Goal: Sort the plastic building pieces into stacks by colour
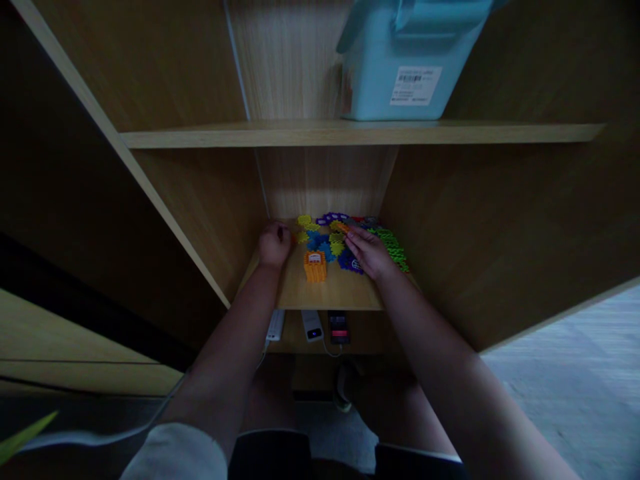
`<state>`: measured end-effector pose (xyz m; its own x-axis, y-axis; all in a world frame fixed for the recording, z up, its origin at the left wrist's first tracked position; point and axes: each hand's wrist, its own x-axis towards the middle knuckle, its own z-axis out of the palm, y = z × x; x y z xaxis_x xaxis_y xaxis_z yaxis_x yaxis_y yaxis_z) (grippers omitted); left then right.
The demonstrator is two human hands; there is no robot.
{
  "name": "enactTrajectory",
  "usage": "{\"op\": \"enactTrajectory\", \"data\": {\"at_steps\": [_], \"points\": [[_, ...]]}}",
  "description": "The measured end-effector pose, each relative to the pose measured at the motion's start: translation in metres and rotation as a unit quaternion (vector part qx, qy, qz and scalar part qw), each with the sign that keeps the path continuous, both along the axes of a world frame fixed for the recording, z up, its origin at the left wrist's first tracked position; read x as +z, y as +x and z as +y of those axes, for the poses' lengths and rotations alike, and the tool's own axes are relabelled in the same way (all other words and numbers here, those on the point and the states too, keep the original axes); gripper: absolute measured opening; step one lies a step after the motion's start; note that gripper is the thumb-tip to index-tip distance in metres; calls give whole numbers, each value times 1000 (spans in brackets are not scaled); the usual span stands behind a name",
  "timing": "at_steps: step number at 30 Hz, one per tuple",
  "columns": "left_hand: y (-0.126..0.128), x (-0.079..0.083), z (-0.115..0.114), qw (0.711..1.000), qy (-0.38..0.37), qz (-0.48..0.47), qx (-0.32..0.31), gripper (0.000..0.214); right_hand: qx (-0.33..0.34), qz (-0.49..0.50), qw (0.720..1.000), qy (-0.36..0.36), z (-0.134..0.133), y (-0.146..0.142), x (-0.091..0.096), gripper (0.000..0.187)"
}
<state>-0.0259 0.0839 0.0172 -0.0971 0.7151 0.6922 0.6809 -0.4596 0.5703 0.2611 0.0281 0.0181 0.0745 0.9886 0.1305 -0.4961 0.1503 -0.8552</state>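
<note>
Both my arms reach into a wooden shelf compartment (pixel 330 297). My left hand (pixel 273 244) is curled into a fist on the shelf at the left; what it holds, if anything, is hidden. My right hand (pixel 369 253) lies over a pile of coloured interlocking plastic pieces (pixel 325 240), its fingertips pinching an orange piece (pixel 341 227). Yellow, blue and purple pieces lie between the hands, and a row of green pieces (pixel 393 248) runs to the right of my right hand. A small orange block built of pieces (pixel 315 265) stands in front, between my wrists.
A light blue plastic box (pixel 407 60) with a white label stands on the shelf above. On the lower shelf lie a white device (pixel 313 325), a dark phone (pixel 339 327) and another white object (pixel 275 325) with a cable. Grey floor shows at the right.
</note>
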Motion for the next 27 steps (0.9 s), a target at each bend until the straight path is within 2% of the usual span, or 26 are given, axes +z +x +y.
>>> {"op": "enactTrajectory", "data": {"at_steps": [5,11,16,23,27], "points": [[0,0,-1,1000,2,-9,-7,14,11,-10,1000,4,0,3,0,35],[1,0,0,1000,4,-16,-8,13,-11,0,1000,-6,4,5,-3,41],[1,0,1,1000,2,-23,-10,12,-18,-34,999,-3,3,3,-2,50],[1,1,0,1000,2,-22,-2,13,-10,-84,996,20,0,-2,1,51],[1,0,0,1000,-1,-22,-3,13,-26,-132,990,50,-1,-5,0,55]]}}
